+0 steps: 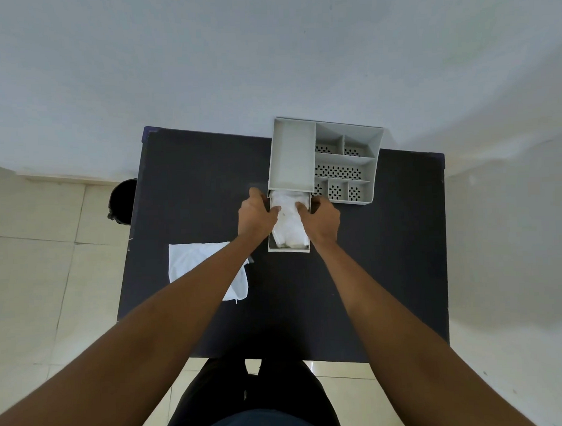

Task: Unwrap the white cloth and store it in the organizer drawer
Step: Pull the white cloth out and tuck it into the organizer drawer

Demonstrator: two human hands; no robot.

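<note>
A grey organizer (292, 155) stands at the far middle of the dark table, its drawer (289, 249) pulled out toward me. A crumpled white cloth (289, 225) lies inside the drawer. My left hand (256, 215) rests at the drawer's left side with its thumb pressed on the cloth. At the right side, my right hand (321, 217) also has its thumb on the cloth. Whether the fingers grip the cloth or the drawer walls is hidden.
A second white cloth (192, 260) lies flat on the table's left part, partly under my left forearm. The organizer's open compartments (345, 166) with perforated floors sit to the right. A black bin (123, 200) stands on the floor left of the table (386, 257).
</note>
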